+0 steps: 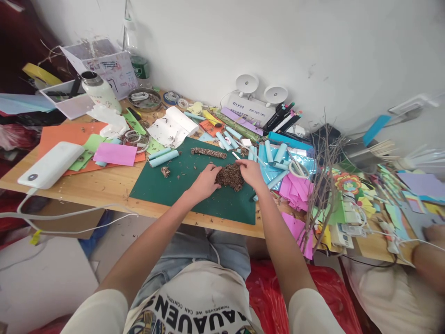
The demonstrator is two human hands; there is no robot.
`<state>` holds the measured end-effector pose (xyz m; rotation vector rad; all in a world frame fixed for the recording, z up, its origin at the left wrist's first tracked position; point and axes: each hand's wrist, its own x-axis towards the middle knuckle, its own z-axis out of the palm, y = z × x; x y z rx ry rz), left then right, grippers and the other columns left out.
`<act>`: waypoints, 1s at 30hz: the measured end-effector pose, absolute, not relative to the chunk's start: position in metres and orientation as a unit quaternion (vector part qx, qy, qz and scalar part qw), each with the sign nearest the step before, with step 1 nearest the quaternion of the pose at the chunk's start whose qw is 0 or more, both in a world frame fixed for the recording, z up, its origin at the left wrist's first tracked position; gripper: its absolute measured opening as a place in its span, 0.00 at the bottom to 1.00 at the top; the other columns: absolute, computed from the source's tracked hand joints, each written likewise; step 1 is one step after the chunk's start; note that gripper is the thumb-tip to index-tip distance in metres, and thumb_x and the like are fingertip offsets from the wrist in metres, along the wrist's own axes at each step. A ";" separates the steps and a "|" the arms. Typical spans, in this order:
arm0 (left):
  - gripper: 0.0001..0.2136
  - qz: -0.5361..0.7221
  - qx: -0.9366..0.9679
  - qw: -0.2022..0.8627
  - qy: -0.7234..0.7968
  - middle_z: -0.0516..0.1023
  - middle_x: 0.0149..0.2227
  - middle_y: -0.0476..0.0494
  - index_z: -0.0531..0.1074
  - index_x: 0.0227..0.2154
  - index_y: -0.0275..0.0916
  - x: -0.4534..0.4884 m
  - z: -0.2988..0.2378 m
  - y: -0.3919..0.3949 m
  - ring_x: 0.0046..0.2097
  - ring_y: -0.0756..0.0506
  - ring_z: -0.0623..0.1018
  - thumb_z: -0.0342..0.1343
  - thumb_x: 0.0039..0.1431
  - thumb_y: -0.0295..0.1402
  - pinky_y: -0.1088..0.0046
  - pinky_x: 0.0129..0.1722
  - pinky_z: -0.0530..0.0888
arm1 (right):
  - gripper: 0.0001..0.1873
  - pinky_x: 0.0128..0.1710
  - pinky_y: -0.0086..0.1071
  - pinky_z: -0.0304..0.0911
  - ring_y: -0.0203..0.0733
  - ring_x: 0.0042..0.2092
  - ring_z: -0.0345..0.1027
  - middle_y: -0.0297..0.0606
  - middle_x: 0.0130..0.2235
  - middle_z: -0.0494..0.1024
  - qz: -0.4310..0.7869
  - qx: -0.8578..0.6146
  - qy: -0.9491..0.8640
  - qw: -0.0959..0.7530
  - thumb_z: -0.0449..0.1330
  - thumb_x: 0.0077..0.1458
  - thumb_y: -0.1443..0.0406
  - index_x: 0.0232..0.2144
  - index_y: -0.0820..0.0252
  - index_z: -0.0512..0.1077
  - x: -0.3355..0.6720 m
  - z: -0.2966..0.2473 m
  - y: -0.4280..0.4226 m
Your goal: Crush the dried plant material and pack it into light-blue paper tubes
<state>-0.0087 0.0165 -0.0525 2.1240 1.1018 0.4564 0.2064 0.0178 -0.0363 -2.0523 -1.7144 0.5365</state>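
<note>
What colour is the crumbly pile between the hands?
The pile is dark brown; see the head view.

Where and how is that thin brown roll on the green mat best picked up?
Probably around the middle of the roll, coming from above and pinching across its narrow width. It's long and thin, lying roughly left to right on the green mat. The left hand is close on its near side, and pale blue tubes lie by its right end.
</note>
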 end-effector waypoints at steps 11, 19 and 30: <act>0.33 0.178 0.808 0.358 0.433 0.64 0.62 0.30 0.63 0.63 0.35 -0.004 -0.050 0.027 0.42 0.43 0.79 0.64 0.54 0.25 0.63 0.48 0.78 | 0.20 0.51 0.35 0.67 0.43 0.46 0.77 0.38 0.42 0.84 0.193 -0.738 -0.593 0.258 0.50 0.58 0.70 0.42 0.58 0.81 0.215 -0.030 0.008; 0.27 0.134 0.846 0.326 0.400 0.73 0.52 0.31 0.69 0.58 0.31 0.006 -0.045 0.032 0.52 0.35 0.77 0.64 0.54 0.24 0.60 0.53 0.75 | 0.17 0.42 0.33 0.67 0.43 0.33 0.77 0.38 0.31 0.82 0.212 -0.774 -0.574 0.166 0.51 0.62 0.63 0.36 0.59 0.81 0.213 -0.029 -0.011; 0.32 0.210 0.788 0.418 0.400 0.69 0.57 0.32 0.67 0.60 0.35 0.005 -0.050 0.025 0.38 0.47 0.78 0.69 0.51 0.27 0.66 0.45 0.79 | 0.20 0.42 0.36 0.71 0.46 0.36 0.78 0.44 0.39 0.83 0.198 -0.806 -0.493 0.263 0.52 0.62 0.58 0.47 0.61 0.77 0.193 -0.035 -0.037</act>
